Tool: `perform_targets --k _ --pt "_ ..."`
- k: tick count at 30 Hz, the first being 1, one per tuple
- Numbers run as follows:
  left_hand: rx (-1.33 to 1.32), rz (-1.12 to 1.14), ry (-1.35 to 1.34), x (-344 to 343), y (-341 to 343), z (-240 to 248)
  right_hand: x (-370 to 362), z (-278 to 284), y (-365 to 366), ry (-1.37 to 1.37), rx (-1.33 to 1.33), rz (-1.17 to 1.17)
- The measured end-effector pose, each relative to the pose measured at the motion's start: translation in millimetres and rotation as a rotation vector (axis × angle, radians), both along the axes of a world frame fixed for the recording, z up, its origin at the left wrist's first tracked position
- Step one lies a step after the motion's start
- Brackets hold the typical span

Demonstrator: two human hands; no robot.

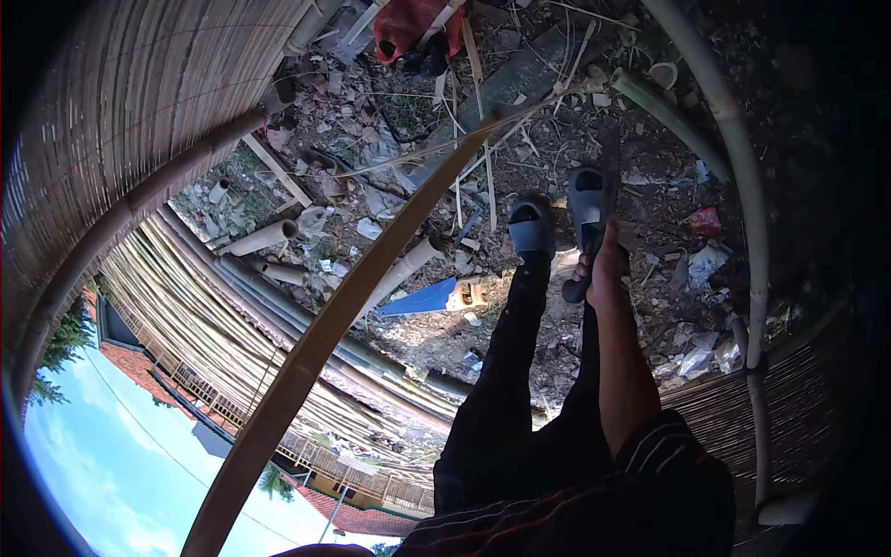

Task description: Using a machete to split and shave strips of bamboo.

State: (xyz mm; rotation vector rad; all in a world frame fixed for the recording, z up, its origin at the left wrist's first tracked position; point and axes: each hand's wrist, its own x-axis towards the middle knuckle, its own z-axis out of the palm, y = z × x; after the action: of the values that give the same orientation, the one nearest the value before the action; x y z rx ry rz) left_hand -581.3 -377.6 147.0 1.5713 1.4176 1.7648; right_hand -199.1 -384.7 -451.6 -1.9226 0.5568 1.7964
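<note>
Fingers (582,268) of the right hand (606,266) gripped a dark long-bladed tool (610,176) near 2 grey slippers (532,230); a blue-bladed saw (432,298) lay leftward. Left hand's state couldn't be told.

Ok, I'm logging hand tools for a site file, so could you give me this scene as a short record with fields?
Right hand: holding a long dark bladed tool, blade pointing toward the picture's top
Left hand: not in view
Saw: blue blade, lying on the littered ground
Brown strip: long, slanting from lower left to upper centre
Footwear: grey slides
Top edge: red bag-like item
Upper right: green bamboo pole
</note>
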Motion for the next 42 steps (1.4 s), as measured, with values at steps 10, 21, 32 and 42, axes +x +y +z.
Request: perform_targets --k 10,21,32,42 --pt "0.065 0.848 0.331 8.3 -12.0 -18.1 -77.2 173.6 -10.6 -0.106 1.131 1.315" --pt "-0.063 0.704 0.189 -10.3 -55.7 -21.3 -135.9 190.1 -11.7 -0.075 1.098 1.271" --pt "0.017 1.316 0.042 -84.4 -132.1 -32.1 -155.5 174.5 -27.2 0.001 1.176 1.188" --pt "-0.040 1.728 -0.080 -114.7 -164.8 -84.9 -162.3 118.1 -36.7 -0.109 0.998 1.349"
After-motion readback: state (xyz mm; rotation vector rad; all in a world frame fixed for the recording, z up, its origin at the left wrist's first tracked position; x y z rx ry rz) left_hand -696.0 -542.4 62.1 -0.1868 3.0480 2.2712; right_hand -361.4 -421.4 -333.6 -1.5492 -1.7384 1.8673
